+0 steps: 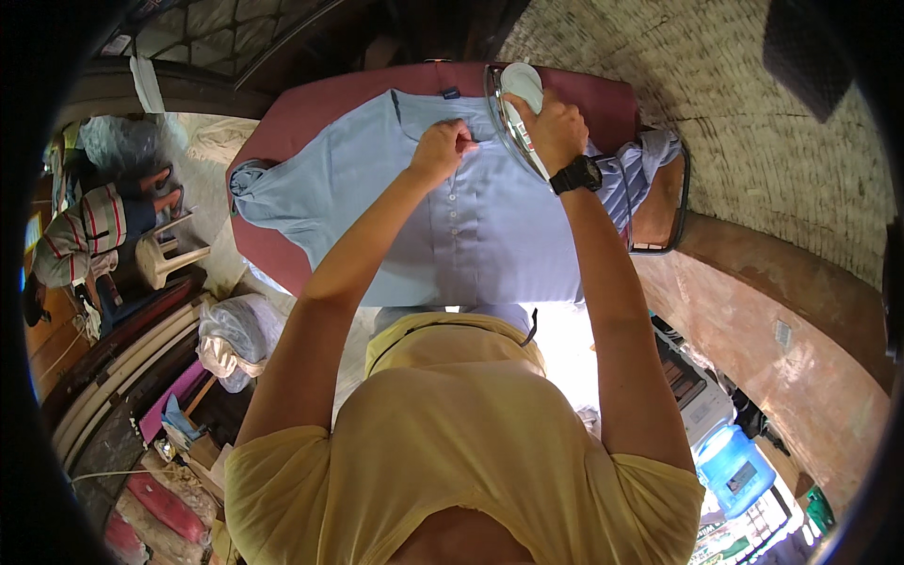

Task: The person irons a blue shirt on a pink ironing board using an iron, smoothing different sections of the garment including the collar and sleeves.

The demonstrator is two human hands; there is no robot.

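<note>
A light blue buttoned shirt lies spread over the dark red ironing board, its collar toward the far edge and one gathered sleeve at the left. My right hand is wrapped round the handle of an iron, which stands over the shirt's right shoulder; its underside is hidden. Near the neck opening my left hand has its fingers pinched together at the top of the button placket; whether fabric is between them is hard to see. A black watch is on my right wrist.
Right of the board, a striped cloth hangs by a dark metal frame. A person in a striped top sits at the left near a wooden stool. Plastic bags lie lower left; a blue water jug stands lower right.
</note>
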